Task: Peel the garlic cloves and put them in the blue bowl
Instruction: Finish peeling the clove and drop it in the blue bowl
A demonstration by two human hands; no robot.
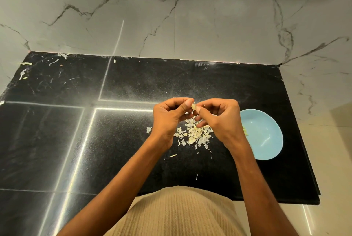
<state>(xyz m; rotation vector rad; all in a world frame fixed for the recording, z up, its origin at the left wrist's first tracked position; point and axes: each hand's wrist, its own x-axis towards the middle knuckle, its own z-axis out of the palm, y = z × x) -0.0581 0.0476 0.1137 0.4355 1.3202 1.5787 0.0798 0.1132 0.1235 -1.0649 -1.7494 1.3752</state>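
While both hands are hovering above the black bench (133, 83), the left hand (168, 119) and right hand (219, 119) are pinching a garlic clove (194, 106) between curled fingers (188, 102); its long axis is standing roughly upright; peels (194, 132) are lying below; the blue bowl (266, 134) is sitting just right, holding peeled cloves (245, 132).

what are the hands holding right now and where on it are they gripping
Both hands pinch one garlic clove above the peel pile: left hand at its left side with thumb and fingertips, right hand at its right side.
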